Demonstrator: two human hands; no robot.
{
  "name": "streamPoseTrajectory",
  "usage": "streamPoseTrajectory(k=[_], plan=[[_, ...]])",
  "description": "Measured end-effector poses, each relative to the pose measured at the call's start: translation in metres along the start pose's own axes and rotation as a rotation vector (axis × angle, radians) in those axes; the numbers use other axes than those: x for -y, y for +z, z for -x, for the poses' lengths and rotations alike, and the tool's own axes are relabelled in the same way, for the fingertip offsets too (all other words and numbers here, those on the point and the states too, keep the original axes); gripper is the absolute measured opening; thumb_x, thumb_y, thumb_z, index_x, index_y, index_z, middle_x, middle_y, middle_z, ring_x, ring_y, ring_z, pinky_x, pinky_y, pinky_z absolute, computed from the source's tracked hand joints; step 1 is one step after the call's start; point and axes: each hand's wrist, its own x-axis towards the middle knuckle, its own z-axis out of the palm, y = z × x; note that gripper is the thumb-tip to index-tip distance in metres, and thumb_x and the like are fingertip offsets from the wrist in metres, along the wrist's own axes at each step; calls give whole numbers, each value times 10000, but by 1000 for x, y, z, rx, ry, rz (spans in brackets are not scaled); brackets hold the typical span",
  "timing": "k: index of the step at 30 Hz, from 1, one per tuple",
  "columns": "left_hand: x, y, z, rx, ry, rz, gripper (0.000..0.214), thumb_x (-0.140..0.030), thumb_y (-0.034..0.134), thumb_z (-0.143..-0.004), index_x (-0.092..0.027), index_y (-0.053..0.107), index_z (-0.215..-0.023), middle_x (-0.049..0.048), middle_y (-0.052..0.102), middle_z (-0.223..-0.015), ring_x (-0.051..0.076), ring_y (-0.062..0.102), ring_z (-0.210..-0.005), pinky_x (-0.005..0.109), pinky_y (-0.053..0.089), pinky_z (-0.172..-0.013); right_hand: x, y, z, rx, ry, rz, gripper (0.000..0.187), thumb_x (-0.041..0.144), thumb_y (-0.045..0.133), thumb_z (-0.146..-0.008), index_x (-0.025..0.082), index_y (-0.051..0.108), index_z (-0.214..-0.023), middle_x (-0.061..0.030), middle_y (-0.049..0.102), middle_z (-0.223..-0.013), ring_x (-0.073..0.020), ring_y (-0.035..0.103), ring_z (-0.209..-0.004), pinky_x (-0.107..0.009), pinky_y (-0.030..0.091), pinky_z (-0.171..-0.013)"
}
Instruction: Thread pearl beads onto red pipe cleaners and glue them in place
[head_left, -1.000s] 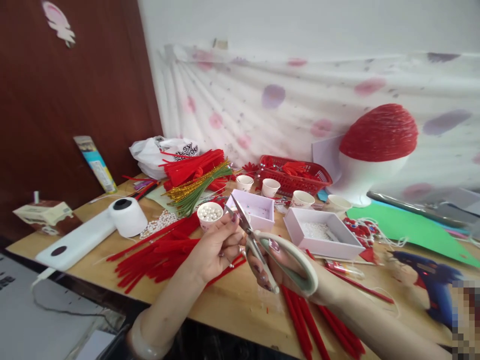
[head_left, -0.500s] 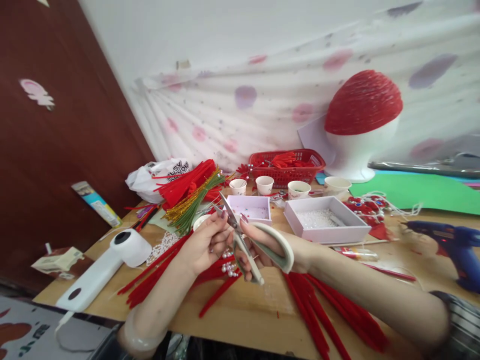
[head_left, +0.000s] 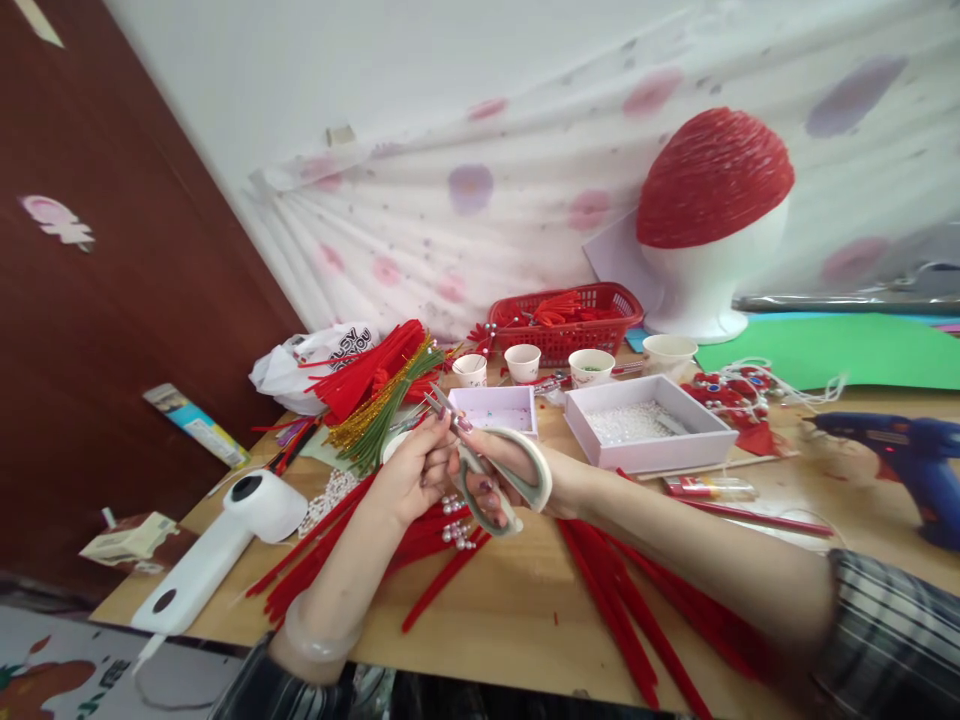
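My right hand (head_left: 501,478) grips grey-handled scissors (head_left: 480,465), fingers through the loops, blades pointing up and left. My left hand (head_left: 415,468) is pinched closed right at the blades, holding something too small to make out. A short string of white pearl beads (head_left: 455,522) lies just below my hands. Red pipe cleaners (head_left: 330,545) are spread on the wooden table (head_left: 495,610) under both forearms.
A white hair dryer (head_left: 225,545) lies at the left edge. Two lilac boxes (head_left: 645,430), paper cups (head_left: 523,362), a red basket (head_left: 570,322), a foam head with a red cap (head_left: 709,215), a blue glue gun (head_left: 904,455) and green paper (head_left: 832,350) fill the back and right.
The view has swung and pulled back. My hands have drawn together and shifted slightly left and up, still working at the scissor blades. The pearl beads now show beneath them.
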Motion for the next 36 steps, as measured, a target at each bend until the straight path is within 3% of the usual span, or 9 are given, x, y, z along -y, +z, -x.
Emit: streamPoseTrajectory(k=[7,17,27,33,36], plan=[[-3,1,-2,60,67,-4,489,-260,906,-596,-173,428,-655,-164,281,-479,-31,208,-321,64,159,-285,-2,-8,-1,-3,73,-20,562,707,555,-837,147,602,-821,54,504,-524,-91,537,-410,-177,421,-355],[-3,0,-6,65,71,-32,309,-205,713,-761,-176,431,-638,-123,348,-498,-13,239,-338,91,196,-302,2,-7,0,-88,91,0,571,713,556,-837,146,604,-796,57,506,-504,-78,526,-401,-167,456,-352],[2,-2,-5,18,120,-230,153,-216,631,-778,-145,526,-692,-95,374,-539,8,266,-385,105,199,-343,3,-12,7,-157,43,143,519,679,585,-834,160,583,-837,57,531,-511,-93,535,-398,-196,463,-376],[2,-4,-6,-57,210,-453,73,-201,579,-762,-154,559,-815,-98,410,-545,29,279,-381,135,196,-362,27,-9,37,-272,14,390,512,671,640,-771,179,545,-875,68,507,-524,-98,484,-406,-218,430,-378],[-1,-3,-5,-53,233,-609,98,-224,638,-725,-168,558,-739,-101,414,-494,44,303,-371,153,204,-361,49,-3,75,-457,38,840,407,575,639,-805,189,549,-899,42,551,-590,-124,527,-472,-223,385,-408]])
